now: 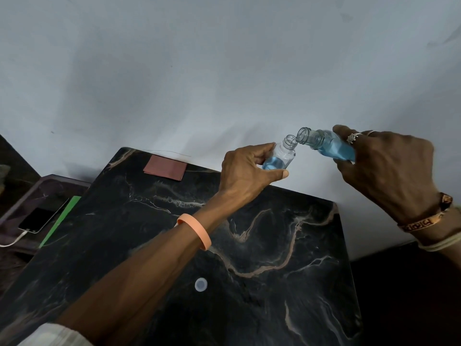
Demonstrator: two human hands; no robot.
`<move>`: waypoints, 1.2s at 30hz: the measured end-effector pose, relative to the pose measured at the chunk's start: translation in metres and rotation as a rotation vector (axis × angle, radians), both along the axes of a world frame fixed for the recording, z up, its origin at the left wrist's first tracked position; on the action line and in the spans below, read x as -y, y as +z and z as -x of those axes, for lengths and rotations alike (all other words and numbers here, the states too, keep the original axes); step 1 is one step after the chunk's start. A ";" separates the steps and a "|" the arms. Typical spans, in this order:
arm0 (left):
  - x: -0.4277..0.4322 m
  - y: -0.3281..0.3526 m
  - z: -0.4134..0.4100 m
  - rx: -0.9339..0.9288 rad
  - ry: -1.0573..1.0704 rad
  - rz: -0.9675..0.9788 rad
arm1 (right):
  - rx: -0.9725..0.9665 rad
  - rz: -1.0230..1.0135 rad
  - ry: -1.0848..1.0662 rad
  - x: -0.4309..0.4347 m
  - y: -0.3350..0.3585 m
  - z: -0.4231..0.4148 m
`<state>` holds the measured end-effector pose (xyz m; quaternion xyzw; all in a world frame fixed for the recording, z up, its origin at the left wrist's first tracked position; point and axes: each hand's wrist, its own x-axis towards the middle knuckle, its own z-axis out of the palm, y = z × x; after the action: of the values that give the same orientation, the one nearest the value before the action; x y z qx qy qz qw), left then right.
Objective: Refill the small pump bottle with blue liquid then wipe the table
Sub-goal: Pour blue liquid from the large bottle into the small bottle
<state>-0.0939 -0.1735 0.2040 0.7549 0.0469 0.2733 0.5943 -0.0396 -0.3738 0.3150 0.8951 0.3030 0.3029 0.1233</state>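
Observation:
My left hand (245,171) grips a small clear bottle (283,156) in the air above the far edge of the black marble table (262,270). The small bottle has no pump on it and blue liquid fills its lower part. My right hand (384,166) holds a larger clear bottle (324,144) of blue liquid, tipped on its side. The larger bottle's open mouth sits right at the small bottle's threaded neck. A folded reddish-brown cloth (166,167) lies at the table's back edge near the wall.
A round white cap (201,284) lies on the table's near middle. To the left, a lower tray (32,196) carries a phone (41,219) with a white cable and a green card (62,221). A pale wall stands right behind the table.

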 end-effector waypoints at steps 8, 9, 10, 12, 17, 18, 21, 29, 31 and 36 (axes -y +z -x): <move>0.000 0.000 0.000 -0.030 0.007 0.002 | -0.020 0.004 -0.009 0.000 0.000 0.001; 0.001 -0.001 0.000 -0.038 0.009 0.012 | -0.018 0.005 -0.016 0.000 0.000 0.002; 0.001 -0.001 -0.001 -0.043 0.011 0.020 | -0.014 0.010 -0.023 -0.001 0.001 0.002; 0.001 0.000 0.000 -0.045 0.015 0.026 | -0.011 0.020 -0.029 -0.001 0.001 0.002; 0.001 -0.001 -0.001 -0.052 0.022 0.030 | -0.023 0.013 -0.022 -0.001 0.000 0.002; 0.000 -0.001 0.000 -0.047 0.020 0.031 | -0.024 0.012 -0.023 -0.002 0.000 0.002; 0.000 -0.001 0.000 -0.038 0.006 0.021 | -0.021 0.008 -0.015 -0.002 0.000 0.003; 0.000 0.000 0.001 -0.040 0.004 0.019 | -0.012 0.026 -0.033 -0.002 0.000 0.002; 0.000 -0.001 0.000 -0.044 0.002 0.026 | -0.011 0.013 -0.029 -0.001 0.000 0.002; 0.001 -0.001 0.000 -0.048 0.006 0.030 | -0.012 0.014 -0.017 -0.001 0.000 0.001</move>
<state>-0.0935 -0.1742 0.2034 0.7520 0.0673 0.2561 0.6037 -0.0410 -0.3732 0.3147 0.8985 0.2983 0.2944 0.1303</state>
